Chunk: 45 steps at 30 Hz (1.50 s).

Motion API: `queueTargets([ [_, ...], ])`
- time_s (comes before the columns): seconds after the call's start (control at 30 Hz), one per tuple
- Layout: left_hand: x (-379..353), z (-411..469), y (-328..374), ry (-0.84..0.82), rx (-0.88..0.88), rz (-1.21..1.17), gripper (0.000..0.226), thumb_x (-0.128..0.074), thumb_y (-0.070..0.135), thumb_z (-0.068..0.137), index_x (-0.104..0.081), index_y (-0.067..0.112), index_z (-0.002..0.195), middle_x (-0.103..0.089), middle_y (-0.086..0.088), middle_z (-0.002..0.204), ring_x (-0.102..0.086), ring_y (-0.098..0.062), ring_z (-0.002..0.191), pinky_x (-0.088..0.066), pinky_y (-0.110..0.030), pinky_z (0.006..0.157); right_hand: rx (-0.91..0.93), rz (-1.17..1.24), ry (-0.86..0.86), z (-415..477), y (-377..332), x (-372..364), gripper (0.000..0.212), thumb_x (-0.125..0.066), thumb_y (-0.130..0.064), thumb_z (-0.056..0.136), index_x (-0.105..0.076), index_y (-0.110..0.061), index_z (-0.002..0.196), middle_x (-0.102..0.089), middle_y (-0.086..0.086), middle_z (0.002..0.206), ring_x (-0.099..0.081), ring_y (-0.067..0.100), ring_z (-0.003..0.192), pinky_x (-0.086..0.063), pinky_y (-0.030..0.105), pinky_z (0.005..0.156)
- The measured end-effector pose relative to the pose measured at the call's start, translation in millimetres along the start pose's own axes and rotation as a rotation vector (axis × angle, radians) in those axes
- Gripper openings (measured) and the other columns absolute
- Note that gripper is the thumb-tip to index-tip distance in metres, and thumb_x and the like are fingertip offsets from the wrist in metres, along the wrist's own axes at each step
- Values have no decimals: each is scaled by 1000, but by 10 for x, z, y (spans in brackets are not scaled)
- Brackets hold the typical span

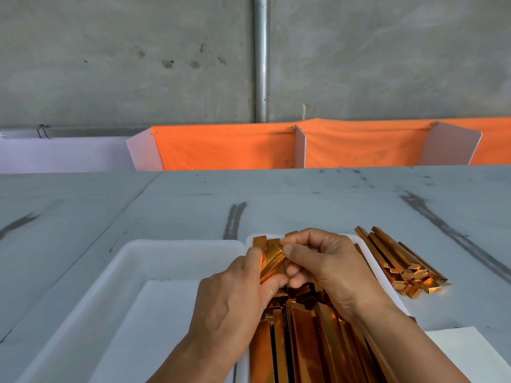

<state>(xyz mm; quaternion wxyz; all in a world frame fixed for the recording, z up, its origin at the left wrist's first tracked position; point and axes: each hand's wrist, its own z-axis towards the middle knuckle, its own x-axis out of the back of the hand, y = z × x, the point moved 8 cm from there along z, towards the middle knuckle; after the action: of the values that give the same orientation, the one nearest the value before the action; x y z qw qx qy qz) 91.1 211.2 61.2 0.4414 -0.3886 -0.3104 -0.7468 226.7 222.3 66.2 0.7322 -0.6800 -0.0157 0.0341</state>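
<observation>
Item: gold foil strip (272, 262), held above the stocked tray (372, 261) at the surface's near edge. Your left hand (235, 294) curls round its lower end, and your right hand (326, 261) pinches the top. Step, likely: folding. Next: crease squarely, then add it to the folded pile (401, 258) toward the right edge.

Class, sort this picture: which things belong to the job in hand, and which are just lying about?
In the job: left hand and right hand pinching a shiny gold foil strip; white plastic tray full of gold strips; pile of folded gold strips.
Lying about: empty white tray; flat white sheet; orange cloth; grey metal pipe.
</observation>
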Motion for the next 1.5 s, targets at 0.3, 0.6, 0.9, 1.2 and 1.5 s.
queueTargets([
  [0.3,-4,11,-40,-53,71,-21,58,7,77,67,-18,36,100,-42,18,80,-46,-3,62,-24,-11,48,103,-86,47,-31,-47,-32,12,-68,-14,91,-78,-16,95,-72,9,68,-68,17,56,-55,20,63],
  [0.6,-1,26,-21,-75,78,-1,61,7,75,69,-21,35,105,-44,17,84,-45,-6,62,-22,-12,47,112,-66,75,-36,-58,-94,5,-74,-11,85,-75,-17,86,-72,8,69,-65,15,52,-55,20,57],
  [0.9,-9,28,-24,-79,86,26,62,10,76,67,-19,36,103,-41,17,81,-42,-5,59,-19,-13,45,175,-155,149,-49,-72,-63,15,-75,-15,85,-78,-26,75,-70,4,63,-62,11,48,-52,16,56],
  [1.2,16,35,-9,-73,68,54,71,14,75,65,-24,35,110,-40,17,85,-43,-5,64,-19,-12,46,107,-158,129,-30,-25,-82,6,-71,-21,89,-73,-20,83,-70,8,65,-61,12,49,-52,17,56],
  [1.5,-2,36,14,-94,68,86,71,12,72,70,-23,35,119,-56,17,100,-42,-5,66,-16,-12,47,127,-222,192,-29,-38,-43,9,-71,-24,88,-73,-21,80,-69,2,59,-63,9,45,-50,13,52],
])
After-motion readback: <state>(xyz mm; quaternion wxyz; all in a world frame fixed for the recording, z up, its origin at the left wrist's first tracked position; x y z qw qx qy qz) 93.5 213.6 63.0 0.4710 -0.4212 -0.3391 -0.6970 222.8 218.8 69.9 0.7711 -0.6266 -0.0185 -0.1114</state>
